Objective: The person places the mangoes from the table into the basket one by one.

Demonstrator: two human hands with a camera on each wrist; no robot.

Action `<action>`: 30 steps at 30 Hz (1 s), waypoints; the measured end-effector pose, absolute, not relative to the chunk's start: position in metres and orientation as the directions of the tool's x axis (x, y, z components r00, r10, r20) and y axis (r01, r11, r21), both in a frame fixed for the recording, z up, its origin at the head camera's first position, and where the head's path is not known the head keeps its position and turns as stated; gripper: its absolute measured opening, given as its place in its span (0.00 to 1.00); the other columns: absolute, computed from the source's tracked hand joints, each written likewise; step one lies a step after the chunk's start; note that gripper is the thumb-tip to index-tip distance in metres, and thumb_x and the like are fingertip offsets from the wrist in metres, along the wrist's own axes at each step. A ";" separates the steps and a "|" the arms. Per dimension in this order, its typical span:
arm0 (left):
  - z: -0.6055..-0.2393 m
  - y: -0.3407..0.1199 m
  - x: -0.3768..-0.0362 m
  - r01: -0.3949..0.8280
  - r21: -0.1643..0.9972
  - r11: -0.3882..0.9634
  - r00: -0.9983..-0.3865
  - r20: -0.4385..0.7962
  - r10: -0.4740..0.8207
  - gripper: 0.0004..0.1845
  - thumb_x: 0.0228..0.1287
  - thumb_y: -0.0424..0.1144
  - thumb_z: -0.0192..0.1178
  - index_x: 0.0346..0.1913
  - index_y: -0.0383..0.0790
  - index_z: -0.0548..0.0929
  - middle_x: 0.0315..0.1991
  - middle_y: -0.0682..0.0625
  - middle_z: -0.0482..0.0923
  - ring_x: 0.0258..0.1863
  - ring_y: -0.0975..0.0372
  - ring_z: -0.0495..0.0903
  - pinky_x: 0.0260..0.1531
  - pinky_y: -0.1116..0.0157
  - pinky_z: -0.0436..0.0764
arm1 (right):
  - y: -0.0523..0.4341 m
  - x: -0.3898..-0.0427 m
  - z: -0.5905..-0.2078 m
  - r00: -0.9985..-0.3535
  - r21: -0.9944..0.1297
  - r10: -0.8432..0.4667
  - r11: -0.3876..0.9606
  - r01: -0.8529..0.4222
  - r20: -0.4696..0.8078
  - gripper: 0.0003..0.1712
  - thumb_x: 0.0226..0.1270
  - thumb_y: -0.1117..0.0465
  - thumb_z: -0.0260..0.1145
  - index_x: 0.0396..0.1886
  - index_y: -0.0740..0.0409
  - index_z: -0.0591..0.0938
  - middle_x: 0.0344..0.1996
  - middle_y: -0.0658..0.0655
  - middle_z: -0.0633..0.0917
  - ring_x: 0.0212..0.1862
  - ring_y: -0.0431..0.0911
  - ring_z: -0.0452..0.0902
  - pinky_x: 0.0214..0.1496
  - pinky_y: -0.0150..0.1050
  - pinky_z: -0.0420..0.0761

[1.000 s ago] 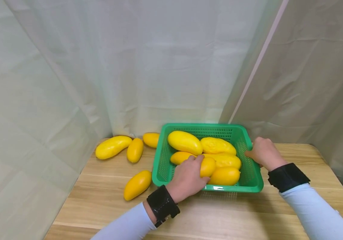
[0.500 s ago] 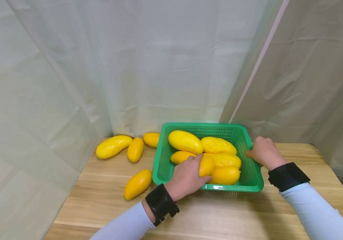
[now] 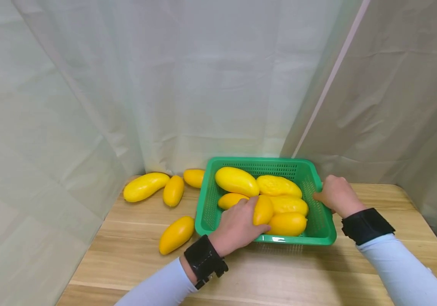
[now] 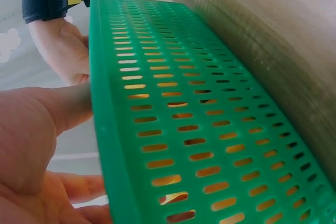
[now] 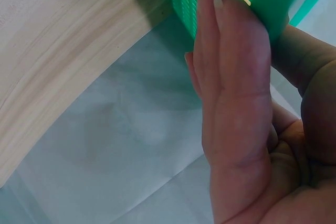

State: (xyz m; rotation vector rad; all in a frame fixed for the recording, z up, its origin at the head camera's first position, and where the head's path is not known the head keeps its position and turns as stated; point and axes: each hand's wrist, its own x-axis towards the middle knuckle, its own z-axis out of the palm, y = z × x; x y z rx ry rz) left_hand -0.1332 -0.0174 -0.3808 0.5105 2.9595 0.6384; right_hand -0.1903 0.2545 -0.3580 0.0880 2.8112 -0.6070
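A green slotted basket (image 3: 258,160) holds several yellow fruits. My left hand (image 3: 236,223) reaches over the near rim and grips a yellow-orange mango (image 3: 263,211) inside, thumb on its near side. Beside this mango lies another mango (image 3: 288,224); behind are a small mango (image 3: 231,201), a smooth long yellow fruit (image 3: 236,181) and two bumpy yellow fruits (image 3: 279,186). At the basket's right end, my right hand (image 3: 337,196) holds the rim. In the right wrist view its fingers (image 5: 241,72) lie along the outer wall, with the thumb on the other side of the rim.
Left of the basket, a wooden table (image 3: 126,238) bears a long yellow fruit (image 3: 146,187) and three mangoes, the nearest mango (image 3: 177,235) close to the basket's left side. Pale sheeting (image 3: 211,85) hangs right behind the table.
My left hand has shifted very slightly left, and the mango in it has turned a little more upright. The right hand stays on the basket's rim.
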 end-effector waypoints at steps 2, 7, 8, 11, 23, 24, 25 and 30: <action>-0.378 -0.019 -0.133 0.301 0.419 0.857 -0.943 -0.005 0.334 0.44 0.48 0.65 0.62 0.66 0.47 0.64 0.49 0.51 0.76 0.38 0.62 0.76 0.27 0.65 0.72 | 0.254 -0.190 -0.358 -0.963 -0.397 0.005 0.910 0.116 -0.269 0.15 0.58 0.58 0.63 0.28 0.68 0.76 0.18 0.58 0.78 0.14 0.43 0.77 0.18 0.34 0.79; -0.368 -0.032 -0.131 0.278 0.455 0.846 -0.949 -0.009 0.317 0.46 0.48 0.67 0.60 0.68 0.48 0.62 0.60 0.49 0.72 0.53 0.58 0.75 0.41 0.55 0.79 | 0.254 -0.190 -0.359 -0.963 -0.397 0.006 0.910 0.116 -0.268 0.15 0.58 0.58 0.63 0.28 0.68 0.76 0.17 0.58 0.79 0.14 0.43 0.77 0.18 0.34 0.79; -0.366 -0.036 -0.132 0.275 0.462 0.843 -0.950 -0.002 0.311 0.46 0.49 0.67 0.60 0.68 0.47 0.62 0.61 0.49 0.71 0.55 0.58 0.75 0.43 0.54 0.79 | 0.254 -0.190 -0.359 -0.964 -0.396 0.003 0.911 0.112 -0.266 0.15 0.58 0.58 0.63 0.28 0.68 0.76 0.17 0.58 0.79 0.14 0.43 0.77 0.18 0.34 0.79; -0.359 -0.052 -0.132 0.271 0.483 0.833 -0.956 0.035 0.291 0.44 0.50 0.65 0.60 0.67 0.46 0.62 0.63 0.49 0.69 0.58 0.57 0.73 0.49 0.52 0.78 | 0.254 -0.190 -0.359 -0.967 -0.395 -0.003 0.913 0.101 -0.255 0.15 0.57 0.58 0.63 0.27 0.68 0.76 0.17 0.58 0.78 0.14 0.44 0.77 0.17 0.34 0.78; -0.345 -0.140 -0.132 0.140 0.523 0.840 -0.988 0.126 0.087 0.42 0.53 0.61 0.61 0.66 0.42 0.63 0.64 0.44 0.67 0.64 0.51 0.67 0.58 0.48 0.71 | 0.255 -0.190 -0.360 -0.971 -0.401 -0.013 0.912 0.086 -0.239 0.14 0.57 0.58 0.64 0.27 0.67 0.75 0.17 0.58 0.78 0.14 0.44 0.77 0.17 0.33 0.78; -0.347 -0.147 -0.130 0.124 0.527 0.841 -0.991 0.114 0.074 0.42 0.53 0.61 0.61 0.67 0.41 0.62 0.65 0.44 0.66 0.64 0.50 0.66 0.58 0.47 0.71 | 0.255 -0.190 -0.360 -0.971 -0.399 -0.015 0.913 0.083 -0.237 0.15 0.57 0.57 0.64 0.27 0.67 0.75 0.17 0.58 0.78 0.14 0.44 0.77 0.17 0.33 0.78; -0.350 -0.154 -0.129 0.106 0.528 0.843 -0.993 0.102 0.062 0.43 0.53 0.61 0.60 0.67 0.41 0.62 0.65 0.43 0.65 0.64 0.49 0.66 0.57 0.47 0.71 | 0.255 -0.190 -0.360 -0.971 -0.397 -0.014 0.914 0.083 -0.237 0.15 0.57 0.57 0.64 0.27 0.67 0.75 0.17 0.58 0.78 0.14 0.44 0.77 0.17 0.33 0.78; -0.371 -0.177 -0.124 0.021 0.515 0.857 -0.999 0.032 0.005 0.45 0.53 0.65 0.58 0.67 0.38 0.62 0.64 0.39 0.67 0.62 0.46 0.68 0.55 0.46 0.71 | 0.256 -0.190 -0.360 -0.969 -0.394 -0.009 0.914 0.091 -0.246 0.15 0.57 0.57 0.64 0.27 0.67 0.75 0.17 0.58 0.78 0.14 0.44 0.77 0.17 0.33 0.78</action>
